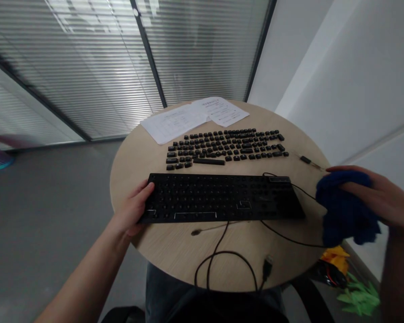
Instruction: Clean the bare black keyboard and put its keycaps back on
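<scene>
A black keyboard frame (222, 197) with its keycaps removed lies across a round wooden table (175, 251). My left hand (133, 211) grips the frame's left end, fingers curled over the edge. My right hand (380, 199) is closed on a dark blue cloth (345, 215), held just past the keyboard's right end at the table's rim. The removed black keycaps (227, 148) are laid out in rows behind the frame.
The keyboard's black cable (222, 264) loops over the near table edge, ending in a USB plug (266, 267). Printed paper sheets (191, 117) lie at the back. A thin tool (309, 161) lies at the right. Yellow and green items (350, 287) sit on the floor.
</scene>
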`<state>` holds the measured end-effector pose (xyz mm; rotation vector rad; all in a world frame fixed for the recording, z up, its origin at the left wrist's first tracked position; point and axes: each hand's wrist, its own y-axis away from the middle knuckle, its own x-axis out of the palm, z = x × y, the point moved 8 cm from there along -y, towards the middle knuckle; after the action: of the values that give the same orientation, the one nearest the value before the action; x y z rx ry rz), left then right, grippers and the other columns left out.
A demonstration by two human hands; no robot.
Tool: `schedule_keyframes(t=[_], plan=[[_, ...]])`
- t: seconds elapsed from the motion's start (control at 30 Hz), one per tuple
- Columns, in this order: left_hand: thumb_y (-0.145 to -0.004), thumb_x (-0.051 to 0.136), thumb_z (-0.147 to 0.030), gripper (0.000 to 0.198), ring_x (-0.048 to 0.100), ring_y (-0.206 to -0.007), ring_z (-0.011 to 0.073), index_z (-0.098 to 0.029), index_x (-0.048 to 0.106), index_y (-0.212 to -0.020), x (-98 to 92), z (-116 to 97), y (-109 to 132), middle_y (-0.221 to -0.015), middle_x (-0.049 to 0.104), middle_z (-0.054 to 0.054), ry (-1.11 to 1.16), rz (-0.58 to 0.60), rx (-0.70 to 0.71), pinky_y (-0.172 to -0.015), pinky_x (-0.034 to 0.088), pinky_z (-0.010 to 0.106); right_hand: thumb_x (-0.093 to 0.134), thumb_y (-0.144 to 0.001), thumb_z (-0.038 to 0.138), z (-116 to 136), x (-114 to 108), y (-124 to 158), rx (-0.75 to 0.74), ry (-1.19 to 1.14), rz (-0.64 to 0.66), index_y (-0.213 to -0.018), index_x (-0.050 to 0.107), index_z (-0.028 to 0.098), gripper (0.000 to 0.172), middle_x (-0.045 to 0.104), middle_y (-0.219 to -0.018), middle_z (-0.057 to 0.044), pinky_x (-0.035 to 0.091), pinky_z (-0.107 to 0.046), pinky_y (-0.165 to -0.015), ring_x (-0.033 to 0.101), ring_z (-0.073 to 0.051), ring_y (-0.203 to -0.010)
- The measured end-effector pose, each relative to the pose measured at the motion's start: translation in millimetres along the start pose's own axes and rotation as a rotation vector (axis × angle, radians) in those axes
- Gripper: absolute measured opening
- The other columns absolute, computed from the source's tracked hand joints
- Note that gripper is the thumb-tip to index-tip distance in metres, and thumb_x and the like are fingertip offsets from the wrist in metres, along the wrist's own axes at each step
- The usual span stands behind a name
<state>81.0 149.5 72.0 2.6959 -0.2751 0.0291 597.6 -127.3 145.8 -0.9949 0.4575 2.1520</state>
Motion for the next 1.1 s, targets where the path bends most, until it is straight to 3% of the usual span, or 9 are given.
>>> schedule_keyframes(t=[0.1,0.27,0.37,0.47,0.53,0.77,0.93,1.03,1.1], plan=[[-0.091,0.064,-0.034,0.046,0.074,-0.068,0.0209,-0.024,0.064,-0.136,-3.2,1,-1,-0.096,0.08,0.007,-0.1,-0.04,0.04,-0.056,0.061,0.029,0.07,-0.075,0.042,8,24,11,0.052,-0.101,0.088,-0.118,0.073,0.029,0.045,0.079,-0.099,-0.01,0.06,-0.039,-0.065,0.074,-0.03,-0.076],[-0.083,0.072,-0.041,0.065,0.073,-0.089,0.024,-0.025,0.057,-0.145,-16.3,-8,-11,-0.107,0.078,0.007,-0.315,-0.092,0.15,-0.067,0.059,0.027,0.07,-0.072,0.047,31,48,18,-0.065,-0.127,0.116,-0.114,0.073,0.025,0.048,0.078,-0.1,-0.009,0.06,-0.042,-0.071,0.073,-0.031,-0.084],[-0.077,0.073,-0.053,0.077,0.071,-0.096,0.0308,-0.022,0.058,-0.146,-20.4,-21,-12,-0.105,0.078,0.009,-0.665,-0.091,0.274,-0.079,0.059,0.036,0.068,-0.071,0.048,36,58,16,-0.16,-0.122,0.119,-0.108,0.074,0.024,0.044,0.079,-0.098,-0.009,0.06,-0.049,-0.082,0.073,-0.034,-0.089],[-0.083,0.057,-0.066,0.086,0.072,-0.094,0.0346,-0.02,0.047,-0.155,-14.5,-30,-5,-0.104,0.078,0.012,-1.089,-0.083,0.4,-0.086,0.057,0.043,0.066,-0.073,0.046,35,68,14,-0.247,-0.135,0.081,-0.104,0.073,0.026,0.038,0.078,-0.101,-0.008,0.057,-0.057,-0.094,0.073,-0.036,-0.094],[-0.089,0.047,-0.067,0.083,0.073,-0.096,0.0367,-0.02,0.043,-0.157,-9.4,-30,0,-0.106,0.078,0.014,-1.207,-0.087,0.438,-0.088,0.056,0.046,0.065,-0.075,0.043,35,77,12,-0.292,-0.13,0.045,-0.105,0.073,0.027,0.035,0.078,-0.102,-0.007,0.054,-0.058,-0.099,0.072,-0.035,-0.098],[-0.098,0.039,-0.059,0.067,0.072,-0.108,0.042,-0.019,0.047,-0.152,14.3,-29,3,-0.121,0.074,0.02,-1.341,-0.156,0.473,-0.091,0.055,0.051,0.065,-0.077,0.045,43,89,-12,-0.362,-0.106,-0.021,-0.103,0.074,0.024,0.034,0.076,-0.101,-0.008,0.051,-0.058,-0.102,0.07,-0.034,-0.1],[-0.099,0.035,-0.058,0.067,0.07,-0.108,0.0448,-0.018,0.052,-0.15,23.6,-34,7,-0.126,0.07,0.022,-1.435,-0.18,0.463,-0.091,0.055,0.056,0.068,-0.078,0.047,43,81,-30,-0.307,-0.124,0.057,-0.099,0.073,0.025,0.03,0.075,-0.092,-0.005,0.056,-0.053,-0.094,0.069,-0.03,-0.089],[-0.099,0.032,-0.06,0.069,0.064,-0.119,0.0442,-0.016,0.055,-0.147,23.0,-38,12,-0.127,0.067,0.022,-1.421,-0.183,0.594,-0.103,0.051,0.059,0.069,-0.081,0.048,54,65,-21,-0.308,-0.127,-0.009,-0.102,0.071,0.025,0.032,0.074,-0.098,-0.007,0.053,-0.054,-0.099,0.069,-0.031,-0.095],[-0.099,0.032,-0.061,0.069,0.056,-0.133,0.0418,-0.016,0.053,-0.148,24.7,-36,14,-0.141,0.06,0.02,-1.358,-0.122,0.735,-0.116,0.043,0.058,0.066,-0.088,0.048,77,65,-5,-0.392,-0.153,-0.009,-0.115,0.069,0.026,0.035,0.072,-0.112,-0.008,0.05,-0.056,-0.105,0.067,-0.032,-0.106]])
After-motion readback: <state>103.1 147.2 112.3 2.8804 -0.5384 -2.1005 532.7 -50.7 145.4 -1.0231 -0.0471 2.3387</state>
